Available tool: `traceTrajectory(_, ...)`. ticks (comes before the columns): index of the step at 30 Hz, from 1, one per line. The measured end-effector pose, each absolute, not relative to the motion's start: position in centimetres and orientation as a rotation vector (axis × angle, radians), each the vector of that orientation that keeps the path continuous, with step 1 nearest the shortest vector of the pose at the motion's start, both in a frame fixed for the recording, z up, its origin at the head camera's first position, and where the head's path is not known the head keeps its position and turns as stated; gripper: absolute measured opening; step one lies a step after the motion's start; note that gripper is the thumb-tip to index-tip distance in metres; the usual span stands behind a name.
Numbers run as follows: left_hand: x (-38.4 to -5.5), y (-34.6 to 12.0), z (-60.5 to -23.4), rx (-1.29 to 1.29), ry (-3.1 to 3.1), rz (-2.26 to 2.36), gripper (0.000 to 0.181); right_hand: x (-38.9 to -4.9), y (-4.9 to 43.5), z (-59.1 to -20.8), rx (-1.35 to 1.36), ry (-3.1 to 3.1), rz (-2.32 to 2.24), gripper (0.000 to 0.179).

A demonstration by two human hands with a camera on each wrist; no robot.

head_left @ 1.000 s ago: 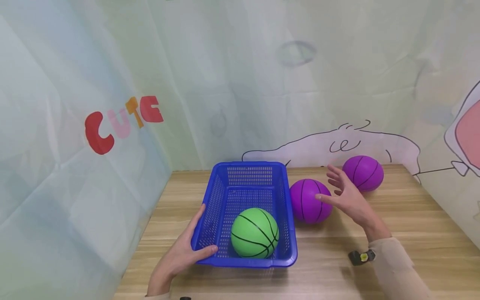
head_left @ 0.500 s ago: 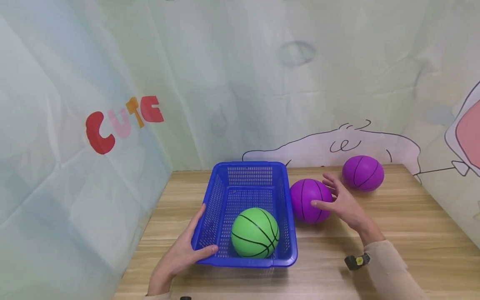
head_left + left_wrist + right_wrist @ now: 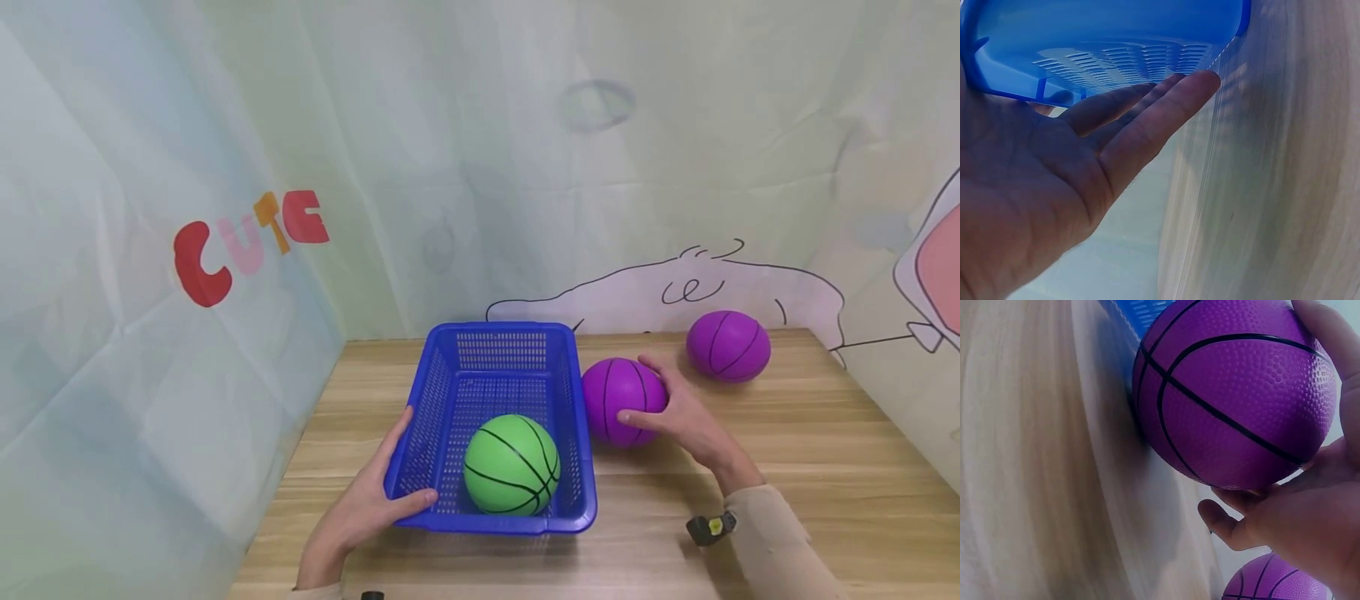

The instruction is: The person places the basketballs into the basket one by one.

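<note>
Both hands engaged: left at the basket, right around a purple ball

Nearest, a pale sleeve (image 3: 780, 542) reaches in from the right over the wood-grain surface (image 3: 825, 450), a small black device (image 3: 712, 527) at its cuff. The left hand (image 3: 360, 504) holds the near left corner of a blue basket (image 3: 495, 526), its grip spread over the rim: thumb on the inner side, fingers along the outer wall. Inside, towards the near end and right of the middle, rests a green ball (image 3: 512, 465) with black lines.

Farther on, just beside the basket's right wall, a purple ball (image 3: 613, 392) rests on the surface; whether ball and wall touch is hard to tell. The right hand (image 3: 690, 425) has its grip around this ball, thumb on the near side, fingers behind. A second purple ball (image 3: 727, 347) sits beyond, near the back edge. Behind hangs a pale printed cloth (image 3: 465, 208), with coloured letters (image 3: 201, 267) reading "CUTE" at left.
</note>
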State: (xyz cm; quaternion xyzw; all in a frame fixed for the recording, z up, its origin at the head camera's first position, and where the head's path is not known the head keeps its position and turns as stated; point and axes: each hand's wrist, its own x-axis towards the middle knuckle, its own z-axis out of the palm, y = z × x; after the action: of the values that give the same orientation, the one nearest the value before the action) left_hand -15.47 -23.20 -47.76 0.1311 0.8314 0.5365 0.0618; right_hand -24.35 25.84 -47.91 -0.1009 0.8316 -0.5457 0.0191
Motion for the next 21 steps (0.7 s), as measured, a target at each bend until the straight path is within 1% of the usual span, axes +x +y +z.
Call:
traceTrajectory(12,-15.39,-23.18,-47.69,0.385,2.528,1.607,0.122,-24.08,25.90,-48.46,-0.318,2.533,-1.698,0.111)
traceTrajectory(21,-15.47,-23.21,-47.72,0.371,2.519,1.602,0.121,-23.92,26.01,-48.57,-0.287,2.528,-1.698,0.108)
